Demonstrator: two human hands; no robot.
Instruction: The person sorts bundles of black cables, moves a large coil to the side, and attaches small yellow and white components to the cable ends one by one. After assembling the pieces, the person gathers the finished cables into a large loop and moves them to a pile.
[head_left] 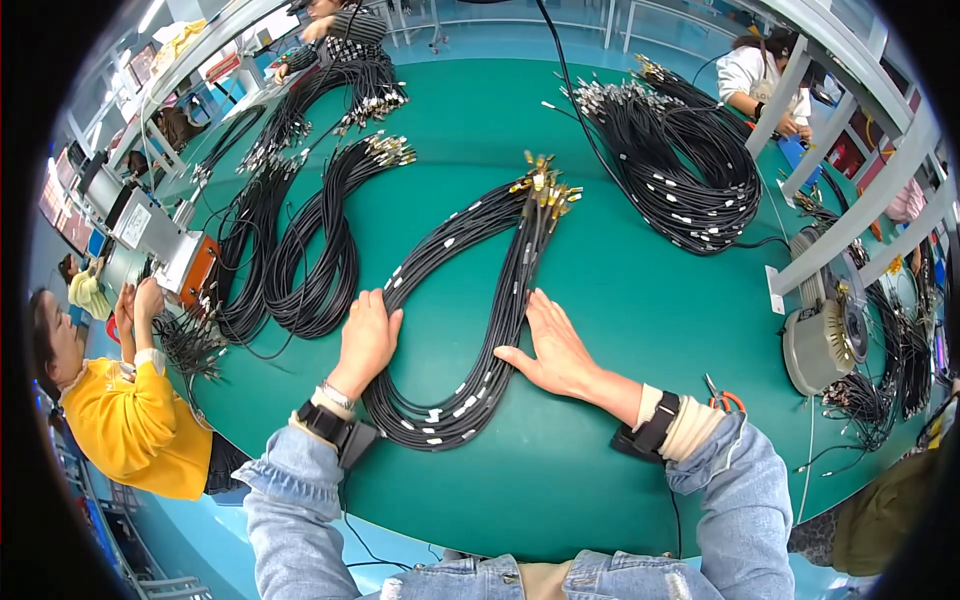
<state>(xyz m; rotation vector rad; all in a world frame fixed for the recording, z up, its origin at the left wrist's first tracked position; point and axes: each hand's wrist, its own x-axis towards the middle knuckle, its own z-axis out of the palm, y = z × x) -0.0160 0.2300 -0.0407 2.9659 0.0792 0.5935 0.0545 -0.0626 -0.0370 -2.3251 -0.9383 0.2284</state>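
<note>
A thick bundle of black cables lies in an open loop on the green tabletop before me. White labels mark it, and its brass-coloured connector ends gather at the top. My left hand cups the left side of the loop, its fingers on the outer edge and the thumb on the inner. On the other side, my right hand rests against the bundle with fingers stretched out along its outer edge. The right thumb reaches across the cables.
More coiled cable bundles lie at the left and back right. Orange-handled pliers rest beyond my right wrist. A grey machine stands at the right under a metal frame. A person in yellow works at the left; others sit farther back.
</note>
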